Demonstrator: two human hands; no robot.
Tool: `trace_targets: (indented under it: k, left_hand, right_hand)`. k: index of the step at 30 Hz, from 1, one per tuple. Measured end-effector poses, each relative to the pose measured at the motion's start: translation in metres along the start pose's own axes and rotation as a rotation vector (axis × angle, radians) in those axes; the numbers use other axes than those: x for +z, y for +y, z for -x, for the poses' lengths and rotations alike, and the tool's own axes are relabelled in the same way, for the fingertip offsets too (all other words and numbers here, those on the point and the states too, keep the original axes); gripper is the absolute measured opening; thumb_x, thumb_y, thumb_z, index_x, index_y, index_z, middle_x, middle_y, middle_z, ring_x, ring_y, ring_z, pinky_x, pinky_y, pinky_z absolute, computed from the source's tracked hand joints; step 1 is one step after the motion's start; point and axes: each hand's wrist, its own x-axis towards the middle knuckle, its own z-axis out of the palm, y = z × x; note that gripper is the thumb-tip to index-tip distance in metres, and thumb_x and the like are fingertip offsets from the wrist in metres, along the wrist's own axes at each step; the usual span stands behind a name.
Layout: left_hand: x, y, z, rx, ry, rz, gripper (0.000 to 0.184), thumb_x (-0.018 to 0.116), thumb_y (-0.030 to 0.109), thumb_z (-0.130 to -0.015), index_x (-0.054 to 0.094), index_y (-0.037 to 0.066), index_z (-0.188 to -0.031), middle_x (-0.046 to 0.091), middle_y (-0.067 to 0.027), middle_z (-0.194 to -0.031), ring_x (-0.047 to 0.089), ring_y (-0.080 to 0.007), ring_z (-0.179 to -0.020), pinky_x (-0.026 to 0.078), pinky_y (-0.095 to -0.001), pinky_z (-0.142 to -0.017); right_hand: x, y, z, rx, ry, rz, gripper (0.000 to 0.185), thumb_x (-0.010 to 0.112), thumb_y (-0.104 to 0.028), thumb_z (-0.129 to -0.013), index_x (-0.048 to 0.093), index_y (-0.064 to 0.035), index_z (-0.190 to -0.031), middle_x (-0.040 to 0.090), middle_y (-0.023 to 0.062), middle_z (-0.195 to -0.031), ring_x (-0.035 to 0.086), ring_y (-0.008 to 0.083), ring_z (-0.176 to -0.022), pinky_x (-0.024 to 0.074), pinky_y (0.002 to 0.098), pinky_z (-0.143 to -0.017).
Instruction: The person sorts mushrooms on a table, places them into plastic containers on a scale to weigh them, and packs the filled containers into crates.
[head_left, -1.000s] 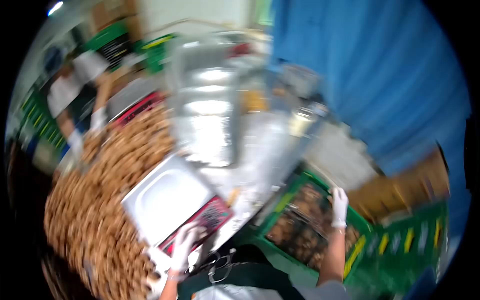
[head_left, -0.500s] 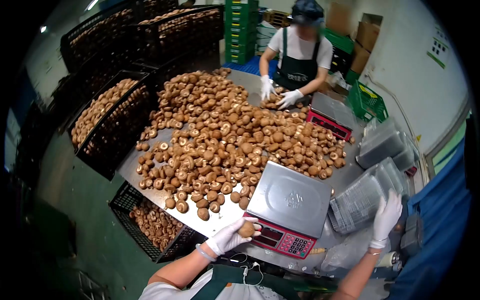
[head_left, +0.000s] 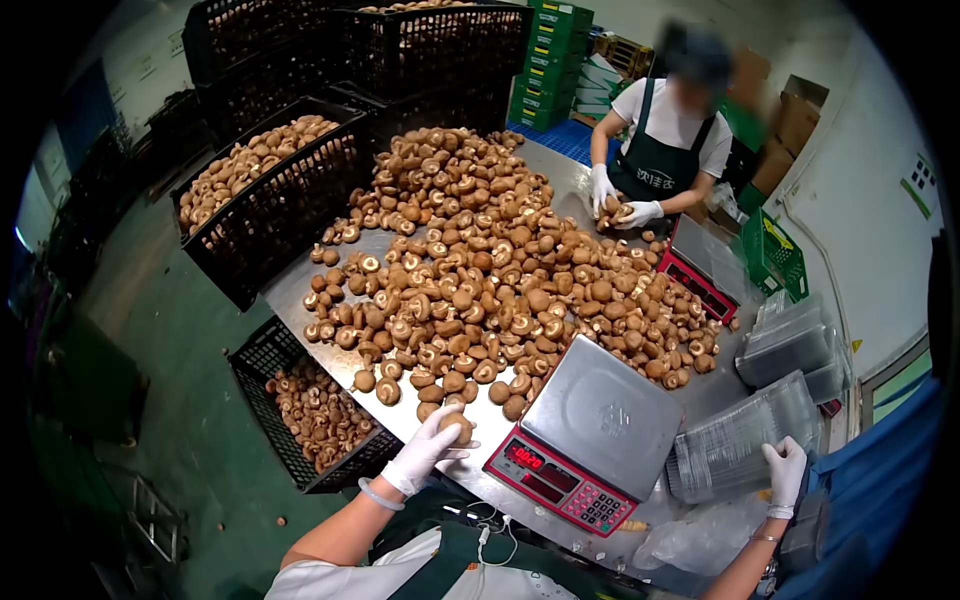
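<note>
1. the left hand (head_left: 425, 457) is closed around one brown mushroom (head_left: 457, 430) by the near edge of the table (head_left: 490, 426). its fingers hug the cap, maybe so it cannot roll away.
2. the right hand (head_left: 786, 476) is just beside the clear boxes (head_left: 735, 445). its fingers are bent, but i cannot tell if they pinch anything.
3. the scale (head_left: 605, 415) sits flat between the hands with red numbers lit. its keys face the person, likely so they are easy to read and press.
4. the mushroom pile (head_left: 480, 250) spreads behind the scale and to its left, perhaps so people on both sides can reach it.
5. across the table, another person (head_left: 660, 160) holds mushrooms in gloved hands, near a second scale (head_left: 710, 262).
</note>
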Motion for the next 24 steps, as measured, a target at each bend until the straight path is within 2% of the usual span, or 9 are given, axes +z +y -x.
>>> trace_targets:
  k: [3, 6, 7, 8, 10, 13, 17, 21, 24]
  left_hand:
    - [0.012, 0.005, -0.004, 0.055, 0.003, -0.314, 0.048, 0.056, 0.029, -0.092, 0.041, 0.010, -0.134, 0.059, -0.0117, -0.114, 0.060, -0.0177, -0.101, 0.050, -0.0288, -0.083]
    - [0.036, 0.025, -0.001, 0.215, 0.008, -0.660, 0.048, 0.064, 0.023, -0.087, 0.048, 0.006, -0.129, 0.059, -0.0081, -0.114, 0.058, -0.0124, -0.100, 0.048, -0.0262, -0.083]
    - [0.050, 0.037, 0.003, 0.315, 0.018, -0.735, 0.054, 0.070, 0.023, -0.082, 0.049, 0.005, -0.129, 0.059, -0.0101, -0.112, 0.058, -0.0172, -0.101, 0.047, -0.0303, -0.085]
    - [0.064, 0.049, 0.006, 0.550, -0.006, -0.847, 0.057, 0.072, 0.025, -0.080, 0.049, 0.006, -0.128, 0.059, -0.0123, -0.113, 0.059, -0.0229, -0.100, 0.047, -0.0321, -0.085]
    - [0.092, 0.066, 0.009, 0.924, -0.077, -0.977, 0.061, 0.075, 0.027, -0.075, 0.051, 0.006, -0.126, 0.058, -0.0144, -0.115, 0.057, -0.0308, -0.104, 0.046, -0.0365, -0.087]
    - [0.124, 0.065, -0.013, 1.201, -0.224, -1.104, 0.061, 0.073, 0.033, -0.074, 0.051, 0.006, -0.125, 0.057, -0.0126, -0.118, 0.051, -0.0324, -0.115, 0.043, -0.0411, -0.093]
    - [0.140, 0.031, -0.079, 1.217, -0.282, -1.277, 0.060, 0.068, 0.036, -0.077, 0.050, 0.006, -0.126, 0.055, -0.0123, -0.118, 0.046, -0.0320, -0.119, 0.037, -0.0418, -0.099]
    - [0.131, 0.005, -0.131, 0.850, -0.422, -1.571, 0.067, 0.066, 0.036, -0.079, 0.041, 0.010, -0.136, 0.049, -0.0139, -0.129, 0.040, -0.0325, -0.126, 0.030, -0.0465, -0.105]
    - [0.107, 0.001, -0.124, 1.000, -0.349, -1.449, 0.066, 0.063, 0.035, -0.081, 0.038, 0.009, -0.136, 0.045, -0.0149, -0.132, 0.038, -0.0337, -0.126, 0.029, -0.0482, -0.104]
  right_hand:
    - [-0.005, 0.016, -0.005, 0.039, 0.003, -0.365, 0.031, 0.065, -0.012, -0.081, 0.042, -0.0047, -0.061, 0.040, -0.0022, -0.059, 0.034, 0.0073, -0.060, 0.0318, 0.0250, -0.056]
    - [-0.039, 0.006, 0.007, 0.093, 0.417, -0.742, 0.021, 0.056, -0.013, -0.091, 0.049, -0.0042, -0.073, 0.046, -0.0013, -0.072, 0.044, 0.0084, -0.071, 0.0372, 0.0240, -0.067]
    - [-0.049, -0.022, 0.019, 0.082, 0.500, -0.774, 0.018, 0.055, -0.013, -0.091, 0.052, -0.0031, -0.077, 0.049, 0.0003, -0.074, 0.046, 0.0104, -0.072, 0.0389, 0.0250, -0.070]
    - [-0.041, -0.050, 0.027, 0.078, 0.494, -0.774, 0.018, 0.055, -0.013, -0.091, 0.052, -0.0031, -0.077, 0.049, 0.0003, -0.074, 0.046, 0.0104, -0.072, 0.0389, 0.0250, -0.070]
    - [-0.024, -0.110, 0.050, -0.198, 0.460, -0.310, 0.016, 0.053, -0.013, -0.092, 0.057, -0.0001, -0.084, 0.053, 0.0044, -0.079, 0.051, 0.0155, -0.076, 0.0414, 0.0277, -0.073]
    - [0.046, -0.166, 0.079, -0.586, 0.045, -0.138, 0.012, 0.059, -0.004, -0.082, 0.065, -0.0042, -0.092, 0.060, 0.0099, -0.076, 0.058, 0.0226, -0.073, 0.0470, 0.0341, -0.068]
    - [0.132, -0.173, 0.111, -0.782, -0.323, 0.037, 0.007, 0.060, -0.009, -0.079, 0.062, -0.0124, -0.086, 0.055, 0.0062, -0.067, 0.058, 0.0251, -0.060, 0.0463, 0.0385, -0.054]
    - [0.167, -0.173, 0.118, -0.751, -0.379, 0.067, 0.005, 0.060, -0.015, -0.080, 0.059, -0.0131, -0.085, 0.054, 0.0074, -0.066, 0.059, 0.0270, -0.061, 0.0464, 0.0394, -0.054]
    - [0.173, -0.173, 0.109, -0.699, -0.332, 0.140, 0.005, 0.061, -0.015, -0.080, 0.060, -0.0124, -0.084, 0.055, 0.0083, -0.067, 0.059, 0.0283, -0.062, 0.0467, 0.0404, -0.056]
